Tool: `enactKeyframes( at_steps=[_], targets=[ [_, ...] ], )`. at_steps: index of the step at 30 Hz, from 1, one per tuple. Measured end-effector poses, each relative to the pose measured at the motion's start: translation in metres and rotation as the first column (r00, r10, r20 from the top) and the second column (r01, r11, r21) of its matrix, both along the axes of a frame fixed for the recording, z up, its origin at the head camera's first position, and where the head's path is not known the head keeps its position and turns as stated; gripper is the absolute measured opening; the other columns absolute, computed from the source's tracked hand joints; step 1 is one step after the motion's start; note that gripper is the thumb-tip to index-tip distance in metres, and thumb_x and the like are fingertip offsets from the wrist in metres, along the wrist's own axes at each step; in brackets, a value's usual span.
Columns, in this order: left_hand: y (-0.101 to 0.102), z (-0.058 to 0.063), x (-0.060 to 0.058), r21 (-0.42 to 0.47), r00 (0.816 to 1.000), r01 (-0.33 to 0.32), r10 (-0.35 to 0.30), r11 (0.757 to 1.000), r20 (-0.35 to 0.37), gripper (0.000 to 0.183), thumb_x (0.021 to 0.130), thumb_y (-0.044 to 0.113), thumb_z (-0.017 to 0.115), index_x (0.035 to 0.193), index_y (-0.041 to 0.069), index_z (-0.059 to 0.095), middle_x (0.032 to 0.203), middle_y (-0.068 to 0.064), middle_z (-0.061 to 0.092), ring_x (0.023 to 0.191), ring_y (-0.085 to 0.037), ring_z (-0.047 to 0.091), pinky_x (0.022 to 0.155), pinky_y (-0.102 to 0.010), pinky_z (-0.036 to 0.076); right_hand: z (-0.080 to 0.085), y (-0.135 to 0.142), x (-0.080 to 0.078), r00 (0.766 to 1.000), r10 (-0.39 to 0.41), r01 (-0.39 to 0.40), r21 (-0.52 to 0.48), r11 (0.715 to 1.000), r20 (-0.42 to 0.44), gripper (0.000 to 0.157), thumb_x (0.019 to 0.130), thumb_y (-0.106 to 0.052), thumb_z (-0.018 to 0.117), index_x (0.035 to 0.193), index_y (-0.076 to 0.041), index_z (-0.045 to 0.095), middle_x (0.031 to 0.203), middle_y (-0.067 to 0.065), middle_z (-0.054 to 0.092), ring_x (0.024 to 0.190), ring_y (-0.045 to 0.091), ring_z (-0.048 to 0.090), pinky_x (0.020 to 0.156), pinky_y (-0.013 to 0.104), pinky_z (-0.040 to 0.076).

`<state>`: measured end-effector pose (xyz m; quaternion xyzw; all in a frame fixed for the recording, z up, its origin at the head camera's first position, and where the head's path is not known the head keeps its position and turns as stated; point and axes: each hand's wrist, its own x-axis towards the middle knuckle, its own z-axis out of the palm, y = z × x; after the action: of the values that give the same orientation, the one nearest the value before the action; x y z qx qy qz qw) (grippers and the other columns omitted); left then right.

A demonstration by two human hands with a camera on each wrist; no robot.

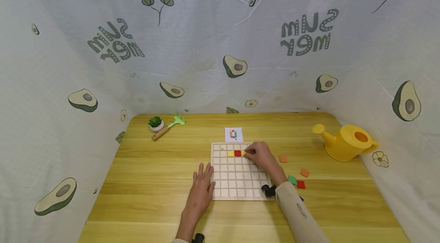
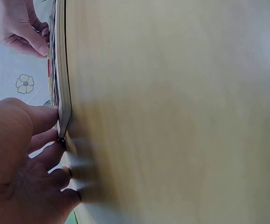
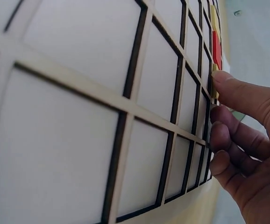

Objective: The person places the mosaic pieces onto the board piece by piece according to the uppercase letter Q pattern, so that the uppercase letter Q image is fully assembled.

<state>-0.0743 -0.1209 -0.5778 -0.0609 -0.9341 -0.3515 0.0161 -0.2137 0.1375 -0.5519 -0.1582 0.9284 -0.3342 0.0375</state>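
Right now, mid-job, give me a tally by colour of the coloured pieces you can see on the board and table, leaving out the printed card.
Yellow pieces: 2, one at the right hand
Red pieces: 2
Orange pieces: 2
Green piece: 1
Blue piece: 1, mostly hidden by the sleeve
Total: 8 visible; the sleeve may hide more.

Right of board (image 1: 238,176), tiles (image 1: 292,180) are crowding, watering can (image 1: 345,145) is blocking farther out; left of left hand (image 1: 200,190), table (image 1: 148,185) is lying free.
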Motion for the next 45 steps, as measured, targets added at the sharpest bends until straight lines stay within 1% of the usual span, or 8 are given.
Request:
enactKeyframes(
  at_steps=[5, 9, 19, 24, 29, 34, 39, 45],
  targets=[
    [0.0, 0.0, 0.0, -0.006, 1.0, -0.002, 0.001, 1.0, -0.001, 0.054, 0.103, 0.003, 0.07, 0.155, -0.004, 0.054, 0.166, -0.018, 0.046, 0.161, -0.043, 0.027, 0.13, -0.066, 0.022, -0.001, 0.001, 0.001, 1.0, 0.013, -0.013, -0.008, 1.0, -0.016, 0.014, 0.091, -0.006, 0.087, 0.104, -0.001, 0.086, 0.086, 0.004, 0.074, 0.075, 0.013, 0.06, 0.065, 0.026, 0.053],
    [0.001, 0.0, 0.0, -0.005, 1.0, -0.005, 0.005, 1.0, -0.003, 0.055, 0.103, 0.002, 0.07, 0.155, -0.004, 0.054, 0.166, -0.018, 0.046, 0.161, -0.043, 0.027, 0.13, -0.066, 0.022, -0.002, 0.002, 0.001, 0.999, 0.031, -0.032, -0.009, 0.999, -0.043, 0.012, 0.092, -0.005, 0.085, 0.102, 0.0, 0.086, 0.086, 0.005, 0.075, 0.076, 0.012, 0.062, 0.065, 0.026, 0.055],
    [0.001, 0.0, 0.001, -0.004, 1.0, 0.0, 0.0, 1.0, -0.001, 0.055, 0.103, 0.002, 0.07, 0.155, -0.005, 0.054, 0.166, -0.018, 0.046, 0.161, -0.044, 0.027, 0.13, -0.066, 0.022, 0.001, 0.004, 0.003, 1.0, 0.012, -0.012, -0.017, 1.0, 0.006, 0.017, 0.094, -0.005, 0.083, 0.11, -0.001, 0.085, 0.094, 0.007, 0.077, 0.081, 0.014, 0.062, 0.072, 0.029, 0.056],
    [0.001, 0.0, 0.001, -0.003, 1.0, 0.002, -0.002, 1.0, 0.0, 0.055, 0.103, 0.002, 0.07, 0.155, -0.005, 0.054, 0.166, -0.019, 0.046, 0.161, -0.044, 0.027, 0.13, -0.067, 0.022, 0.006, 0.009, 0.005, 0.999, 0.041, -0.042, -0.022, 0.999, -0.018, 0.017, 0.094, -0.005, 0.083, 0.11, 0.0, 0.085, 0.095, 0.007, 0.078, 0.08, 0.013, 0.061, 0.071, 0.027, 0.055],
    [0.001, 0.001, 0.001, -0.01, 1.0, -0.001, 0.001, 1.0, 0.001, 0.055, 0.103, 0.002, 0.069, 0.155, -0.004, 0.053, 0.167, -0.018, 0.045, 0.161, -0.043, 0.027, 0.13, -0.066, 0.022, 0.015, 0.022, 0.011, 0.992, 0.123, -0.124, -0.037, 0.992, -0.006, 0.016, 0.094, -0.003, 0.082, 0.109, 0.004, 0.083, 0.087, 0.003, 0.073, 0.076, 0.011, 0.059, 0.068, 0.024, 0.054],
    [0.001, 0.003, 0.0, -0.006, 1.0, 0.006, -0.006, 1.0, 0.002, 0.054, 0.103, 0.002, 0.069, 0.155, -0.005, 0.054, 0.166, -0.019, 0.045, 0.161, -0.044, 0.027, 0.13, -0.067, 0.022, 0.025, 0.043, 0.019, 0.981, 0.193, -0.192, -0.036, 0.981, 0.022, 0.018, 0.095, -0.004, 0.082, 0.11, 0.006, 0.081, 0.088, 0.001, 0.072, 0.078, 0.01, 0.062, 0.069, 0.026, 0.058],
    [-0.001, 0.003, 0.0, -0.004, 1.0, 0.001, -0.001, 1.0, -0.001, 0.055, 0.103, 0.002, 0.069, 0.155, -0.004, 0.054, 0.166, -0.019, 0.045, 0.161, -0.044, 0.027, 0.13, -0.066, 0.022, 0.031, 0.064, 0.03, 0.981, 0.19, -0.188, -0.051, 0.981, 0.038, 0.023, 0.094, -0.008, 0.084, 0.112, 0.006, 0.08, 0.09, -0.001, 0.072, 0.08, 0.009, 0.062, 0.069, 0.026, 0.058],
    [-0.001, 0.001, 0.001, 0.007, 1.0, 0.011, -0.011, 1.0, 0.003, 0.055, 0.104, 0.002, 0.069, 0.156, -0.005, 0.052, 0.167, -0.019, 0.044, 0.162, -0.044, 0.025, 0.13, -0.066, 0.021, 0.033, 0.092, 0.044, 0.988, 0.156, -0.155, -0.062, 0.986, 0.007, 0.023, 0.092, -0.006, 0.085, 0.111, 0.006, 0.079, 0.09, -0.003, 0.07, 0.08, 0.007, 0.062, 0.07, 0.026, 0.058]
  ],
)
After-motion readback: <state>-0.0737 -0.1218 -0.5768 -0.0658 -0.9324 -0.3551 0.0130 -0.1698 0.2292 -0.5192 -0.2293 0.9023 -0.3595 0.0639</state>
